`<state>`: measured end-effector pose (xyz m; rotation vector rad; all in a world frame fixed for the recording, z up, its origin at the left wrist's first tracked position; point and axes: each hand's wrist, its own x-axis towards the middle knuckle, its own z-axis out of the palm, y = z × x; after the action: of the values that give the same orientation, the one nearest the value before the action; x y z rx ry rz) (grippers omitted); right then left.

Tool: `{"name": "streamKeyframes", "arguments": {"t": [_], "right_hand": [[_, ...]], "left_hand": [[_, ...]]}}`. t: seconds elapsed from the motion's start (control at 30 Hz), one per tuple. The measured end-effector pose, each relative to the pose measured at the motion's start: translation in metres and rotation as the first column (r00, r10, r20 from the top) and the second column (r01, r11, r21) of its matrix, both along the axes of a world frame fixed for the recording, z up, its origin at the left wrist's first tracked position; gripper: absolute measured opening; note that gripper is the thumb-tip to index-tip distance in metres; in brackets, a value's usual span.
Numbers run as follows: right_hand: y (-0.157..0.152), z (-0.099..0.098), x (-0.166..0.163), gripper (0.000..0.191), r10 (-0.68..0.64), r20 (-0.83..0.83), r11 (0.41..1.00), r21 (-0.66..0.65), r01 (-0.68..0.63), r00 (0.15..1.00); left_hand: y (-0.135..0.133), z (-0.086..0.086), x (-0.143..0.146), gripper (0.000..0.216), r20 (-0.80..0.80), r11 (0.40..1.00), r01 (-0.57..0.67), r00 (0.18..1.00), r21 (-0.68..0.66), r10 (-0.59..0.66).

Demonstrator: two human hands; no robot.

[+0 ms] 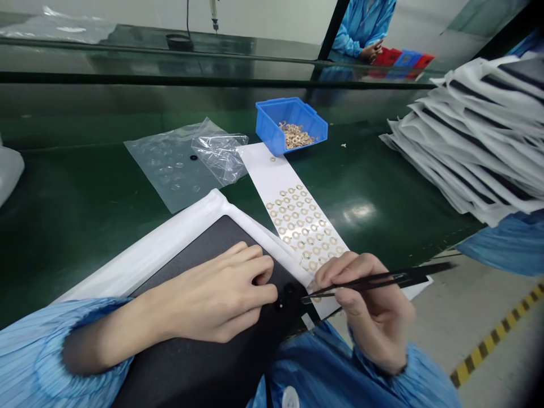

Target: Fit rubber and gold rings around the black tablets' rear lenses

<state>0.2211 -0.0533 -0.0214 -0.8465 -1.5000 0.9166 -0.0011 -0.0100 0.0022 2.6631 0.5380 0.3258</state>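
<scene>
A black flat panel (178, 345), partly inside a white foam sleeve (170, 246), lies under my hands. My left hand (225, 292) rests on it with fingers curled and closed; whatever its fingertips may hold is hidden. Just beyond that thumb are small dark round openings (289, 289) near the panel's corner. In my right hand (374, 306) is a pair of black tweezers (374, 281), its tips pointing left, close to the corner. Beside that hand runs a white backing sheet (266, 170) with rows of small ring-shaped stickers (297, 218).
A blue bin (272, 133) of small tan rings (295, 136) touches the sheet's far end. Clear plastic bags (178, 164) lie to its left. Sleeved panels (471, 136) are stacked at right. Across the bench, a person (365, 28) in blue stands near red and blue bins (402, 61).
</scene>
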Motion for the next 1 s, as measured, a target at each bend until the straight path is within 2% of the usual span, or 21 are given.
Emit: {"name": "streamKeyframes", "arguments": {"t": [0.07, 0.13, 0.23, 0.27, 0.37, 0.5, 0.6, 0.7, 0.77, 0.83, 0.93, 1.0], "right_hand": [[0.002, 0.023, 0.008, 0.008, -0.027, 0.173, 1.0, 0.016, 0.024, 0.985], [0.015, 0.048, 0.011, 0.01, -0.046, 0.363, 0.994, 0.106, 0.008, 0.931], [0.054, 0.077, -0.008, 0.009, -0.063, 0.531, 0.941, 0.314, -0.127, 0.845], [0.07, 0.081, -0.023, 0.009, -0.035, 0.541, 0.93, 0.326, -0.171, 0.84], [0.118, 0.075, -0.081, 0.015, 0.136, 0.552, 0.927, 0.223, -0.303, 0.822], [0.166, 0.043, -0.149, 0.017, 0.132, 0.607, 0.928, 0.202, -0.313, 0.783], [0.183, 0.023, -0.17, 0.016, 0.133, 0.651, 0.924, 0.192, -0.332, 0.747], [0.186, 0.023, -0.168, 0.014, 0.14, 0.676, 0.921, 0.179, -0.346, 0.724], [0.183, 0.033, -0.157, 0.013, 0.135, 0.671, 0.927, 0.175, -0.332, 0.729], [0.179, 0.044, -0.14, 0.015, 0.126, 0.658, 0.937, 0.166, -0.306, 0.742], [0.17, 0.052, -0.108, 0.023, 0.127, 0.652, 0.952, 0.131, -0.276, 0.748], [0.164, 0.048, -0.088, 0.026, 0.156, 0.654, 0.959, 0.08, -0.272, 0.741]], "left_hand": [[0.0, 0.0, 0.0, 0.022, -0.01, 1.0, -0.001, 1.0, 0.017, 0.001], [0.0, -0.001, 0.001, 0.018, -0.012, 0.998, 0.002, 1.0, 0.055, -0.001], [-0.001, -0.002, 0.003, 0.011, -0.021, 0.991, 0.008, 1.0, 0.13, -0.005], [-0.001, -0.002, 0.004, 0.009, -0.027, 0.988, 0.005, 1.0, 0.155, -0.001], [-0.003, -0.004, 0.004, 0.003, -0.034, 0.971, -0.012, 0.999, 0.237, 0.021], [-0.003, -0.005, 0.002, 0.004, -0.031, 0.95, -0.019, 0.999, 0.311, 0.03], [-0.003, -0.003, 0.001, 0.005, -0.04, 0.942, -0.024, 0.998, 0.336, 0.04], [-0.005, -0.001, 0.002, 0.005, -0.059, 0.937, -0.029, 0.997, 0.347, 0.053], [-0.008, -0.001, 0.002, 0.005, -0.076, 0.927, -0.033, 0.995, 0.375, 0.066], [-0.009, -0.002, -0.002, 0.005, -0.095, 0.897, -0.079, 0.986, 0.435, 0.133], [-0.002, -0.001, -0.019, 0.01, -0.093, 0.818, -0.292, 0.919, 0.496, 0.384], [0.007, 0.003, -0.038, 0.02, -0.053, 0.73, -0.53, 0.793, 0.433, 0.607]]}}
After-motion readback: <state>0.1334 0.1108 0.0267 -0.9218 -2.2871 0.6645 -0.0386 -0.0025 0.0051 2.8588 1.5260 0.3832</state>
